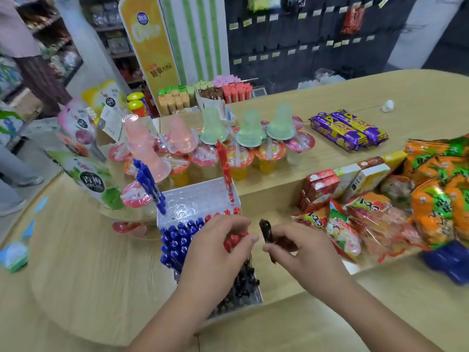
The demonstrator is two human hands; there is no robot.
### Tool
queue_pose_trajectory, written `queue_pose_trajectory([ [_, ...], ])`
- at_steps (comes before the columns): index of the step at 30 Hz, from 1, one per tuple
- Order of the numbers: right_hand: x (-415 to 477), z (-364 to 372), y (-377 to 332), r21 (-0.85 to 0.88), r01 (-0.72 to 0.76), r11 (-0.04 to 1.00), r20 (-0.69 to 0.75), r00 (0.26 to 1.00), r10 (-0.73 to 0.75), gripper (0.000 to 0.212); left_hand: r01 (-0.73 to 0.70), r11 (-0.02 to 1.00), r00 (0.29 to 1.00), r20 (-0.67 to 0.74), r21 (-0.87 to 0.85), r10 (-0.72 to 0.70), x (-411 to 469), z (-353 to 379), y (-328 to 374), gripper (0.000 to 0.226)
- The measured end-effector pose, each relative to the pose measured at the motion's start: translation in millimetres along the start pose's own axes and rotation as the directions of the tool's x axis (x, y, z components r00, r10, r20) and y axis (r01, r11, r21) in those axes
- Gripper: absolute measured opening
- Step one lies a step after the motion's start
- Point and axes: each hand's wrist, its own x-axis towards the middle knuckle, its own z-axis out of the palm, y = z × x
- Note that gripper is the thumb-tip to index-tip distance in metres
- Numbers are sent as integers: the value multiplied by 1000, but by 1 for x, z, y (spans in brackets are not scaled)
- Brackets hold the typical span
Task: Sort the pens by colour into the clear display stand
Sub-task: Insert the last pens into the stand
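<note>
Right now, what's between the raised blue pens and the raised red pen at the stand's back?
Head view: only empty holes of the clear stand between the raised blue pens and raised red pen.

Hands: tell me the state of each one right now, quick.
Left hand: closed, gripping red pens.
Right hand: closed, pinching a black pen.

Reads "青梅" on green pouch [92, 180], left of frame; "脆爽" on yellow banner [152, 52], upper middle; rest blurred.
</note>
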Motion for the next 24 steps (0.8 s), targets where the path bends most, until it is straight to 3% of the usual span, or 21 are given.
queue_pose_trajectory([
  [4,-32,24,24,111,-159,981,-1,987,160,10,-92,939,985,-107,332,134,-18,-8,-33,20],
  [10,-73,70,47,104,-249,963,63,968,243,11,-265,846,959,32,463,283,-65,3,-85,33],
  [15,-86,95,58,93,-292,952,45,956,289,6,-268,801,963,150,535,222,-81,21,-119,46],
  [19,-89,107,63,86,-299,950,26,954,298,10,-225,722,967,240,654,84,-81,30,-138,71],
  [24,-87,113,58,90,-285,954,-11,958,287,21,-274,599,955,286,752,76,-80,38,-149,71],
])
